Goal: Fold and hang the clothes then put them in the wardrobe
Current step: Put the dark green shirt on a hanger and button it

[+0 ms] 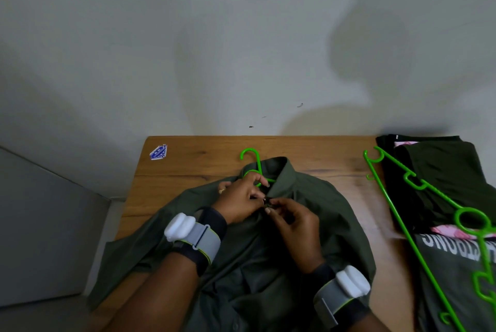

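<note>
The olive-green shirt [322, 210] lies front up on the wooden table [204, 159], collar toward the wall and its body spread back toward you, with the left sleeve trailing off the table's near left edge. A green hanger [259, 163] sits inside the neck, its hook poking out past the collar and resting on the wood. Your left hand [240, 204] and your right hand [295, 221] meet just under the collar, and the fingertips of both are pinching the shirt's front opening, so close that they almost touch. Whether a button is between them is too small to tell. Each of your wrists carries a grey and black band with a white pod, the left band [193, 237] and the right band [341, 291]. Toward the table's far left corner a small blue sticker [158, 152] lies on the bare wood, well apart from the shirt. At the right end is a pile of dark clothes [442, 170] with a strip of pink fabric [451, 232] showing in it. Nearer to you there is a grey garment with white lettering [442, 278]. A second green hanger [458, 220] lies slantwise across that pile. The table stands against a plain pale wall [188, 49] that bears soft shadows and a few small dark marks. A grey surface drops away to the table's left.
</note>
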`<state>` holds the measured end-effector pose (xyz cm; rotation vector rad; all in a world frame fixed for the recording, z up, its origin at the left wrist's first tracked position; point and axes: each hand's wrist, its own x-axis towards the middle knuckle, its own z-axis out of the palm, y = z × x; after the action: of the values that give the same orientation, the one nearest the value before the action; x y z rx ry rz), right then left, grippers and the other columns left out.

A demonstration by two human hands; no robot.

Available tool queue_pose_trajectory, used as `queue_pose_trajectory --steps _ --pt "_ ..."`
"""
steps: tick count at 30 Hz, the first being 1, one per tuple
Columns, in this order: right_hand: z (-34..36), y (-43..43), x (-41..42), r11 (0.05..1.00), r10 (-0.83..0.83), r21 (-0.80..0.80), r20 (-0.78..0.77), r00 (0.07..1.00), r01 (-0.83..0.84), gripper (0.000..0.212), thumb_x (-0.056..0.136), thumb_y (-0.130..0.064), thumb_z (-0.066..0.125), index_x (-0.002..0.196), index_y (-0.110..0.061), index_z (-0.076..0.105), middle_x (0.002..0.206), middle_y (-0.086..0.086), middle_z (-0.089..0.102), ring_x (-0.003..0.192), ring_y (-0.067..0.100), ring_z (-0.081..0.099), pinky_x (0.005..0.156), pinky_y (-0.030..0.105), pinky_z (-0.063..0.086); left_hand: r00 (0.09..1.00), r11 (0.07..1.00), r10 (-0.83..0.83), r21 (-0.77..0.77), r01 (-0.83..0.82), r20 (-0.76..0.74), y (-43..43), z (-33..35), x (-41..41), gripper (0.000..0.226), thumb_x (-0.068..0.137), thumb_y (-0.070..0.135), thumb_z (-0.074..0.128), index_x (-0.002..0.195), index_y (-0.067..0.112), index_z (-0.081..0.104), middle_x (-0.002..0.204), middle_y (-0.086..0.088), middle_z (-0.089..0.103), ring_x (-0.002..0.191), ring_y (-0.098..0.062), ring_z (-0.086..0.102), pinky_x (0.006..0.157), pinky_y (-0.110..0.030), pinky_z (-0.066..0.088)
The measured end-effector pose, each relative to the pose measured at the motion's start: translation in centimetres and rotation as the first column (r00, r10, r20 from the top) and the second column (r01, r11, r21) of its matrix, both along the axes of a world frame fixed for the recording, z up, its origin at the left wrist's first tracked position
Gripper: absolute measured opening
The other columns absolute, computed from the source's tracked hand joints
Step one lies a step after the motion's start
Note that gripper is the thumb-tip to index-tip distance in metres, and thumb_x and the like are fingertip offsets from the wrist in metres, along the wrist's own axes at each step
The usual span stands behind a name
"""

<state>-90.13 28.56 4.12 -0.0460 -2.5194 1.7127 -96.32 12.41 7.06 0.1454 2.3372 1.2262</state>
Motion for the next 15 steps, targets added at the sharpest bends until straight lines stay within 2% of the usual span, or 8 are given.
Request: queue_pose_trajectory --steps 2,4,6,8,10,12,15 --pt "0.2 0.4 -0.5 0.986 0.065 0.159 -0.061 0.996 -0.054 0.015 0.083 -0.022 0.077 0.097 -0.024 0.072 0.077 -0.012 0.068 0.072 0.007 0.063 0.071 0.026 0.051 0.998 0.996 -0.058 -0.062 0.057 -0.025 -0.2 0.4 -0.1 0.036 0.075 0.036 0.055 0.099 0.058 0.039 0.085 0.019 0.073 0.097 0.0 0.064 0.103 -0.054 0.034" --pt "0.4 0.5 -0.9 0.977 0.085 0.2 -0.056 0.995 -0.072 0.013 0.082 -0.023 0.078 0.094 -0.022 0.073 0.073 -0.01 0.066 0.07 0.007 0.062 0.069 0.023 0.05 0.992 0.984 -0.101 -0.153 0.089 -0.078 -0.4 1.1 -0.2 0.03 0.085 0.028 0.058 0.102 0.045 0.04 0.09 0.018 0.073 0.1 -0.001 0.062 0.104 -0.048 0.026" --pt "0.6 0.4 -1.3 0.992 0.073 0.097 0.026 0.997 -0.076 0.01 0.08 -0.018 0.079 0.089 -0.019 0.074 0.07 -0.005 0.067 0.065 0.006 0.062 0.065 0.019 0.049 0.979 0.969 -0.127 -0.232 0.088 -0.161 -0.5 1.6 -0.1 0.027 0.089 0.021 0.057 0.103 0.038 0.041 0.093 0.016 0.073 0.104 -0.002 0.06 0.096 -0.038 0.02" --pt "0.7 0.1 -1.6 0.996 0.067 -0.07 0.141 0.988 -0.057 0.007 0.082 -0.012 0.077 0.087 -0.016 0.075 0.073 0.001 0.071 0.066 0.004 0.063 0.065 0.02 0.051 0.973 0.969 -0.12 -0.237 0.07 -0.2 -0.5 1.8 0.0 0.025 0.09 0.021 0.057 0.102 0.036 0.041 0.093 0.016 0.073 0.107 -0.002 0.059 0.091 -0.036 0.018" --pt "0.6 0.0 -1.6 0.988 0.05 -0.153 0.193 0.98 -0.021 0.007 0.087 -0.01 0.071 0.088 -0.016 0.074 0.08 0.001 0.074 0.075 0.007 0.068 0.071 0.024 0.053 0.972 0.979 -0.082 -0.2 0.038 -0.22 -0.6 1.5 0.3 0.026 0.089 0.02 0.059 0.097 0.038 0.041 0.092 0.016 0.073 0.11 -0.002 0.057 0.097 -0.039 0.018" --pt "0.4 0.1 -1.6 0.991 0.023 -0.134 0.202 0.979 0.005 0.009 0.091 -0.012 0.066 0.088 -0.017 0.074 0.083 -0.002 0.075 0.082 0.01 0.069 0.076 0.028 0.054 0.959 0.988 -0.042 -0.158 -0.002 -0.28 -0.5 1.1 0.7 0.028 0.088 0.02 0.061 0.093 0.04 0.042 0.093 0.017 0.07 0.115 -0.002 0.053 0.104 -0.04 0.014" --pt "0.3 0.6 -1.2 1.0 0.002 0.01 0.168 0.986 -0.004 0.006 0.089 -0.018 0.069 0.086 -0.021 0.073 0.079 -0.006 0.073 0.075 0.003 0.067 0.071 0.027 0.053 0.921 0.979 -0.04 -0.2 -0.041 -0.388 -0.3 1.0 1.5 0.022 0.089 0.021 0.06 0.1 0.036 0.048 0.096 0.018 0.068 0.117 -0.001 0.047 0.103 -0.034 0.009"
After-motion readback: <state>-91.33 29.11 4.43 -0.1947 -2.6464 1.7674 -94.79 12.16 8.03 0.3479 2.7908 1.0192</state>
